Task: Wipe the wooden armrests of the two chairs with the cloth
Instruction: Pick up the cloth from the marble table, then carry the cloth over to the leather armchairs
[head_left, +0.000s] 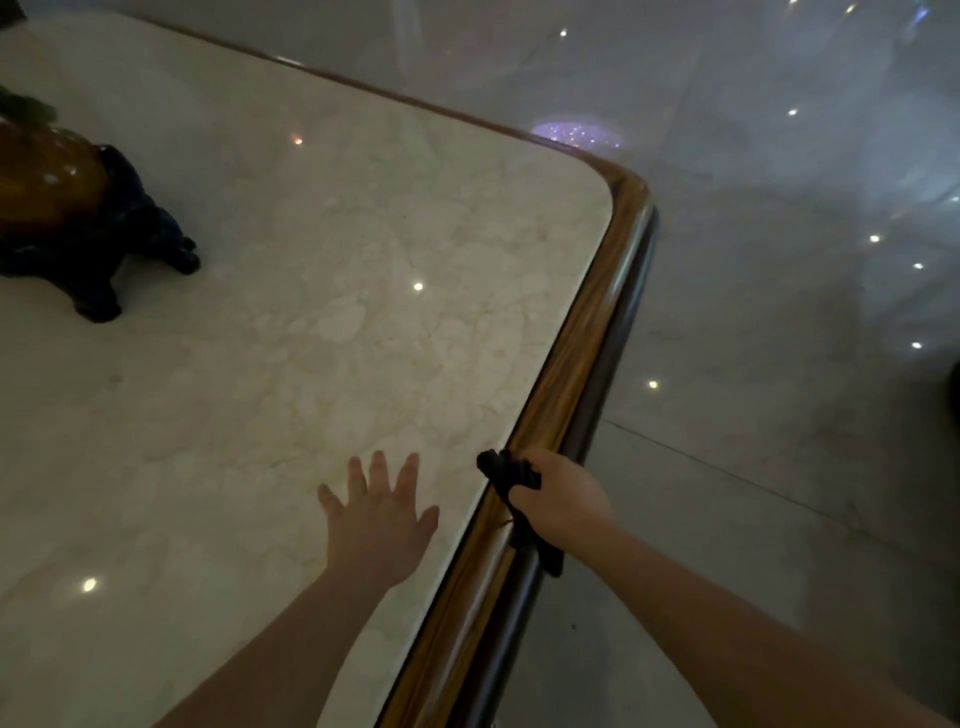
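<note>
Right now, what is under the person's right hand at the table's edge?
A bunched black cloth lies under the right hand, pressed on the marble table's wooden edge band. One cloth end hangs below the wrist. The wood directly beneath the hand and cloth is covered.

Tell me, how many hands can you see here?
2. The left hand lies flat, fingers spread, on the marble tabletop. The right hand grips a dark cloth at the table's wooden edge.
</note>
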